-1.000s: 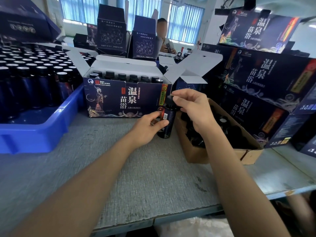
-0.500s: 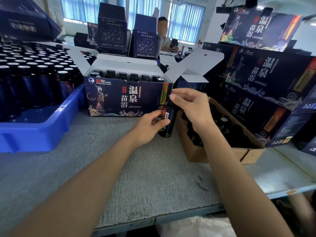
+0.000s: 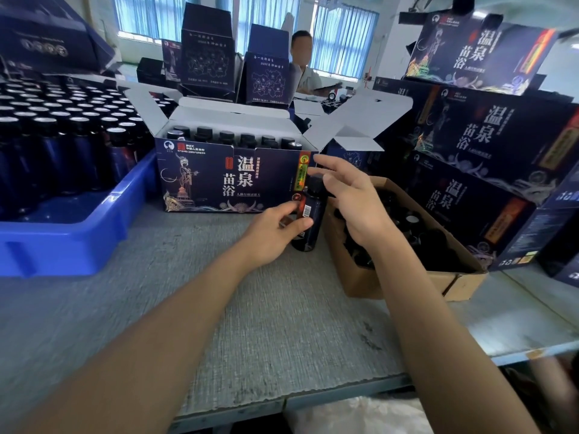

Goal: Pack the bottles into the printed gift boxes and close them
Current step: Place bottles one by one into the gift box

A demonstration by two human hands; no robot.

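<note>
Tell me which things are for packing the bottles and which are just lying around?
For the job: bottle in the left hand; right hand; open gift box; blue crate of bottles.
Lying about: closed boxes stacked at right; upright boxes at the back; white bag under the table.

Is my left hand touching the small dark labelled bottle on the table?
Touching. Head view: left hand pinches the dark bottle between thumb and fingers.

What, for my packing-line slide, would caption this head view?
Left hand holds a dark bottle upright on the table beside the open printed gift box; right hand open by its cap.
</note>
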